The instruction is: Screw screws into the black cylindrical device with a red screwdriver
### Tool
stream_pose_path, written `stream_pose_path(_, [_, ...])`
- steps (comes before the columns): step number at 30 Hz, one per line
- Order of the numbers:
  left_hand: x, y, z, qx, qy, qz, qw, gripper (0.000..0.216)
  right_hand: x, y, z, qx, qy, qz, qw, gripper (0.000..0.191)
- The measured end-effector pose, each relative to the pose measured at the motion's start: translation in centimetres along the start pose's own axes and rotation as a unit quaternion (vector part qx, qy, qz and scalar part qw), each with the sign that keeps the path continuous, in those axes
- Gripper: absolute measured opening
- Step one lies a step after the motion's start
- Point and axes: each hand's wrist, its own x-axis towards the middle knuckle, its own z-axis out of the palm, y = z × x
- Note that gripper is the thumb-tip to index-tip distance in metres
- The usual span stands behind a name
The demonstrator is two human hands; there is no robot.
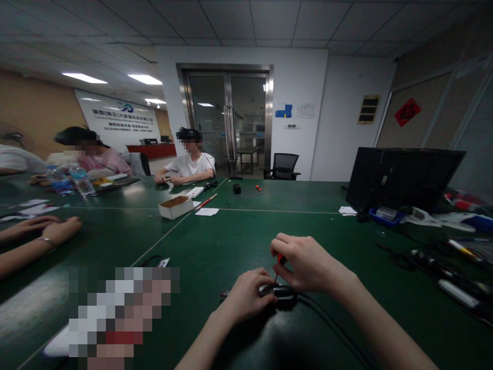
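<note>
Right fingers [284, 240] grip a red-handled screwdriver [282, 259]; left fingers [265, 280] hold a black corded device [285, 293] beneath its tip.

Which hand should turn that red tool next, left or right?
Probably the right hand: it grips the red-handled tool, pointed down at the black device, which the left hand holds.

Device [285, 294] looks glossy plastic, tbl [215, 246] smooth w/ slight sheen, box [176, 210] matt cardbd, door frame [270, 108] shiny metal.

Head-worn view; faces forward, down across table [231, 239]
</note>
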Motion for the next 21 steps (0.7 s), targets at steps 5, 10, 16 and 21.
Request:
stream_pose_path(5, [-0.04,-0.12,0.12,0.008,0.007,-0.011,1.0,0.026,-0.21,0.18,-0.13,0.038,-0.017,0.011,0.999,0.018])
stream_pose_path(10, [-0.1,0.03,0.06,0.001,0.004,-0.011,1.0,0.027,0.17,0.18,-0.06,-0.036,-0.01,0.048,0.998,0.012])
stream_pose_path(16, [-0.19,0.45,-0.27,-0.006,0.005,-0.016,1.0,0.026,0.38,-0.04,0.0,-0.09,-0.01,0.05,0.995,0.025])
stream_pose_path(21, [-0.13,0.22,-0.13,-0.006,0.002,-0.011,1.0,0.027,-0.17,0.53,-0.11,-0.007,0.002,0.002,1.0,0.013])
